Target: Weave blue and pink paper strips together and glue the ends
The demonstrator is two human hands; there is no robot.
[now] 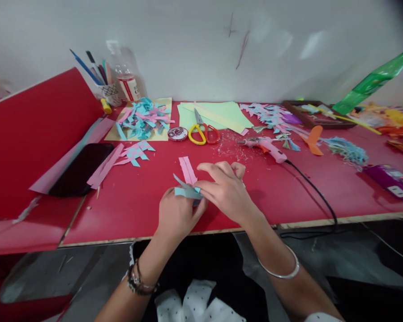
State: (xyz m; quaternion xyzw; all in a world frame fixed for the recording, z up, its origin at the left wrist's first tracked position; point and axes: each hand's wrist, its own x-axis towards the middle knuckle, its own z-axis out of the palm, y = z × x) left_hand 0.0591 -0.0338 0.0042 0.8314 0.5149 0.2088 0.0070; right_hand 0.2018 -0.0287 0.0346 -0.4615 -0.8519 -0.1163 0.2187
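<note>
While the left hand (178,209) grasps blue paper (185,192) and the right hand (225,190) pinches its end, folding seems underway, the next move probably calling for a firm crease.

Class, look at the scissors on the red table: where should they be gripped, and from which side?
The scissors are probably best gripped by the yellow loop and red loop, from the near side: both loops lie that way, while the blades point toward the wall.
</note>
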